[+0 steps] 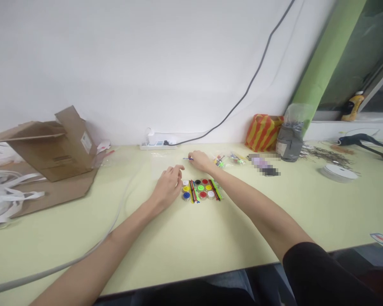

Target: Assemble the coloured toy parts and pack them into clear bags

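Several small round pieces with coloured tops and clear-looking bases (pixel 203 195) stand in rows on the table. Thin coloured sticks (pixel 194 191) lie in a bundle between them, and a second bundle of sticks (pixel 215 190) lies to the right. My left hand (pixel 168 187) is beside the left row, its fingers loosely bent and apart, with nothing visible in them. Reaching beyond the rows, my right hand (pixel 200 160) has its fingers closed on a thin blue stick (pixel 187 159); most of it is hidden by the fingers.
Clear bags of small colourful parts (pixel 236 159) lie past my right forearm. A power strip (pixel 158 145) sits against the wall. On the left stand a cardboard box (pixel 51 148) and a grey cable (pixel 111 225); on the right, a striped bag (pixel 263 131) and a white spool (pixel 338 172).
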Tool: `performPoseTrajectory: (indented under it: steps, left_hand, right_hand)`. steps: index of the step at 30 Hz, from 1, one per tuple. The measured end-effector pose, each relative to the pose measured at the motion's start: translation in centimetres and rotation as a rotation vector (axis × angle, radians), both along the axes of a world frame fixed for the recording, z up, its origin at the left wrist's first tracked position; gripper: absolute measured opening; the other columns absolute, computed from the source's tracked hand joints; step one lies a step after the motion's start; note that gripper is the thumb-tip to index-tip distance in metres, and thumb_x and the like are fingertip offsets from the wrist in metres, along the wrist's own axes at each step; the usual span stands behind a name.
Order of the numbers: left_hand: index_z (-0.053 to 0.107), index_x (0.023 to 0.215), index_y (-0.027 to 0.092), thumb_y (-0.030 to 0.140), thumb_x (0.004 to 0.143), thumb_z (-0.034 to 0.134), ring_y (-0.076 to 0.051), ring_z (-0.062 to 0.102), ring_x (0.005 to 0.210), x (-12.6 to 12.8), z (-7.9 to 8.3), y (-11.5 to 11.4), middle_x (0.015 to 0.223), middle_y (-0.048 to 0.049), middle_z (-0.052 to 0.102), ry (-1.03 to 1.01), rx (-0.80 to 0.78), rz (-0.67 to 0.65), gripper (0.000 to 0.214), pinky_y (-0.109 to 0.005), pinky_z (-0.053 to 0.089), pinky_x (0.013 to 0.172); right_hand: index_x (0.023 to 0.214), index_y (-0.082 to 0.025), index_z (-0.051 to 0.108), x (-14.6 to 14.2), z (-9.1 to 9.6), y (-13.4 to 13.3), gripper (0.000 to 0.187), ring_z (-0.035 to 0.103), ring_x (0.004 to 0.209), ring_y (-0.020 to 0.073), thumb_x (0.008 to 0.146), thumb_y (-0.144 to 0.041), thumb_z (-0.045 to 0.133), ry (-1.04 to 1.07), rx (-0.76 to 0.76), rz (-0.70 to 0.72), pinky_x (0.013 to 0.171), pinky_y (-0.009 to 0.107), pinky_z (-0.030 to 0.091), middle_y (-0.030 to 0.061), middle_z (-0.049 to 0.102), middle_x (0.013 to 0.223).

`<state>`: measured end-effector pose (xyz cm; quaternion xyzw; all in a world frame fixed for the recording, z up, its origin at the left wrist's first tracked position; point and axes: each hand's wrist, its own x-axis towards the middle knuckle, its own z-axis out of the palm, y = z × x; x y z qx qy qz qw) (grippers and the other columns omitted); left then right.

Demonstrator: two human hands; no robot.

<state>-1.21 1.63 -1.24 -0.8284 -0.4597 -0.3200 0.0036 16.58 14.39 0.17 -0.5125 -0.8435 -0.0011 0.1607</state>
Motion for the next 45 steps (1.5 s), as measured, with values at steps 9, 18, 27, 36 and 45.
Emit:
performPoseTrajectory:
  steps: [9, 18, 27, 36, 45]
  left_hand:
    - [0.04, 0.135, 0.019, 0.035, 0.1, 0.045, -0.025, 0.056, 0.107, 1.1, 0.7, -1.2, 0.115, -0.0097, 0.059, -0.088, 0.013, -0.007, 0.038, -0.043, 0.043, 0.095]
    - [0.05, 0.103, 0.021, 0.037, 0.103, 0.04, -0.021, 0.056, 0.085, 2.6, 1.8, -3.2, 0.094, -0.0048, 0.06, -0.088, -0.014, -0.25, 0.019, -0.035, 0.044, 0.08]
    - [0.042, 0.101, 0.022, 0.035, 0.103, 0.032, -0.02, 0.055, 0.083, 2.5, 1.8, -3.8, 0.093, -0.0059, 0.058, -0.12, -0.128, -0.332, 0.017, -0.036, 0.045, 0.08]
    - [0.043, 0.099, 0.022, 0.038, 0.102, 0.037, -0.017, 0.049, 0.069, 1.5, 1.7, -2.6, 0.08, -0.0002, 0.053, -0.103, -0.189, -0.244, 0.018, -0.031, 0.041, 0.069]
    - [0.043, 0.099, 0.022, 0.041, 0.102, 0.037, -0.016, 0.051, 0.07, 1.4, 1.5, -2.3, 0.081, -0.0001, 0.055, -0.103, -0.212, -0.218, 0.02, -0.031, 0.041, 0.069]
  right_hand:
    - [0.11, -0.021, 0.052, 1.8, 3.1, -7.7, 0.015, 0.063, 0.075, 0.0146, 0.098, -0.029, 0.048, 0.531, -0.103, 0.351, 0.074, 0.025, 0.044, 0.0011, 0.069, 0.082]
    - [0.093, -0.022, 0.048, 4.3, 2.1, -16.0, 0.029, 0.06, 0.072, 0.0138, 0.093, -0.048, 0.061, 1.031, -0.549, 0.537, 0.063, 0.024, 0.042, 0.0013, 0.066, 0.083]
    - [0.088, -0.025, 0.042, 4.7, 2.0, -16.2, 0.035, 0.037, 0.048, 0.0103, 0.09, -0.053, 0.061, 1.132, -0.67, 0.557, 0.05, 0.023, 0.032, -0.0092, 0.039, 0.057]
    - [0.083, -0.019, 0.062, 9.9, 1.7, -11.9, 0.011, 0.062, 0.073, 0.0173, 0.09, -0.028, 0.061, 0.453, 0.07, -0.151, 0.07, 0.027, 0.041, 0.0039, 0.069, 0.078]
    - [0.08, -0.019, 0.071, 12.1, 0.7, -10.2, 0.02, 0.064, 0.077, 0.0192, 0.089, -0.035, 0.064, 0.1, -0.032, -0.409, 0.064, 0.028, 0.037, 0.0076, 0.073, 0.086]
